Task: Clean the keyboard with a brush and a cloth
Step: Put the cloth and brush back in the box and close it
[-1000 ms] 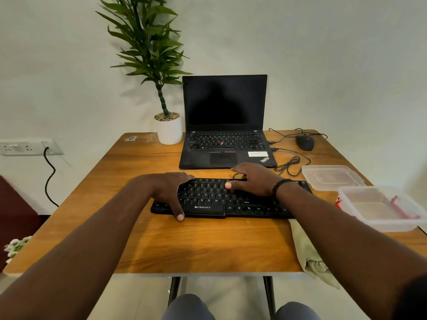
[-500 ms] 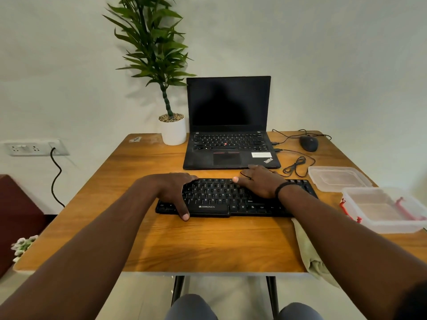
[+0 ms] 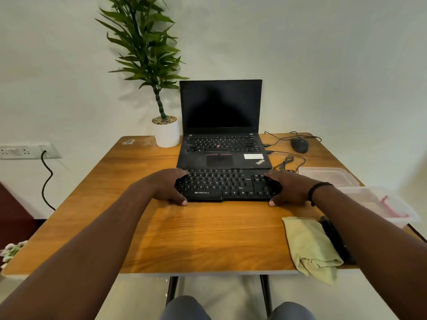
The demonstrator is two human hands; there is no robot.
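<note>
Keyboard [image 3: 227, 184], black, on counter [image 3: 208, 236] just before laptop [image 3: 221, 144], gripped at either end by left hand [image 3: 166, 187] and right hand [image 3: 288, 189]; cloth [image 3: 309, 245] and brush [image 3: 335, 239] lying unused beside right forearm; cleaning seemingly not begun.

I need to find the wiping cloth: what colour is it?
Pale yellow-green; the cloth shows in the head view, at the table's near right edge.

L hand [image 3: 169, 187] & R hand [image 3: 287, 188] grip keyboard [image 3: 227, 184] ends
</note>
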